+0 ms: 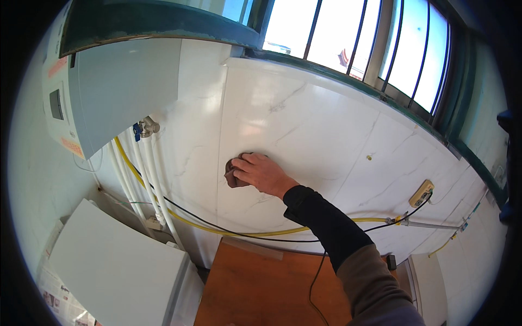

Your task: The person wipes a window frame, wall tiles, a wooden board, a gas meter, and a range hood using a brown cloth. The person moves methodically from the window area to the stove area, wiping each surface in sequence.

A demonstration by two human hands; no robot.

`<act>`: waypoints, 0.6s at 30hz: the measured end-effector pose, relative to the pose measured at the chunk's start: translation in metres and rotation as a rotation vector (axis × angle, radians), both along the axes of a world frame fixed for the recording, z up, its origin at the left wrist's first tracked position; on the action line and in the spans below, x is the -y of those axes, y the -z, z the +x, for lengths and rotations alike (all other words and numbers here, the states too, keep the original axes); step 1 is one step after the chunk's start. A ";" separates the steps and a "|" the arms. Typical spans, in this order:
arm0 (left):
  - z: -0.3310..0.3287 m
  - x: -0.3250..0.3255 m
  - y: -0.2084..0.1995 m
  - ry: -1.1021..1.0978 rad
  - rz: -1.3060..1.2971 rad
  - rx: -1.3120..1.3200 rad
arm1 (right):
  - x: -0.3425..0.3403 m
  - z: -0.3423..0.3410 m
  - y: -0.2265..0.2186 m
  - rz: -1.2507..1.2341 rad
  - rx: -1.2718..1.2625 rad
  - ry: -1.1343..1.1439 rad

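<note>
My right hand (pixel 262 173) presses a dark brown cloth (pixel 235 176) against the white marbled wall tiles (pixel 293 119), close to a vertical tile seam. Its fingers are bent over the cloth, and part of the cloth sticks out on the left side of the hand. The arm, in a dark sleeve, reaches up from the lower right. My left hand does not show.
A white wall-mounted boiler (pixel 125 89) hangs at left above white pipes and a valve (pixel 145 129). A yellow hose (pixel 261 234) and black cable cross the wall. Below stand a white appliance (pixel 119 261) and a brown wooden tabletop (pixel 261 288). A barred window (pixel 353 38) is above; a socket (pixel 421 193) sits right.
</note>
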State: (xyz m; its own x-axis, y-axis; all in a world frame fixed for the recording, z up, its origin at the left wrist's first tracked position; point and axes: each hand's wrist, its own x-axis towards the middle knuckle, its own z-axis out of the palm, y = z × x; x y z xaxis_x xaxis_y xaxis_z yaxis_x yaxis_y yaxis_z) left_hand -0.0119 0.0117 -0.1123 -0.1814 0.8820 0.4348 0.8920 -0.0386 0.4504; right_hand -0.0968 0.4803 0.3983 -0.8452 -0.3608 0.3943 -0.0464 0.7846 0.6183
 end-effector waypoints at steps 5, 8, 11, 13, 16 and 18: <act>0.020 0.010 -0.039 -0.231 -0.096 0.138 | -0.015 -0.018 -0.129 -0.046 -0.640 -0.022; 0.020 0.005 -0.065 -0.248 -0.049 0.107 | -0.011 -0.026 -0.160 -0.033 -0.731 -0.017; 0.016 0.002 -0.067 -0.229 -0.092 0.077 | -0.002 -0.026 -0.126 -0.068 -0.543 -0.028; 0.014 0.003 -0.054 -0.212 -0.045 0.118 | 0.006 -0.019 -0.076 -0.094 -0.372 -0.024; 0.002 -0.001 -0.024 -0.073 -0.126 0.218 | 0.005 -0.004 -0.027 0.117 -0.173 0.066; -0.003 0.000 -0.011 0.014 -0.174 0.217 | -0.003 0.004 -0.021 0.126 -0.223 0.014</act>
State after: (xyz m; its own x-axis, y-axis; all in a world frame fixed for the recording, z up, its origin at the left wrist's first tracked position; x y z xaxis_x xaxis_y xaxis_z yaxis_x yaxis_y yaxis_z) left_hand -0.0151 0.0120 -0.1011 -0.2408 0.9431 0.2293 0.7741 0.0441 0.6316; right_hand -0.0923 0.4837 0.4195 -0.7476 -0.4079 0.5242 0.1127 0.6999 0.7053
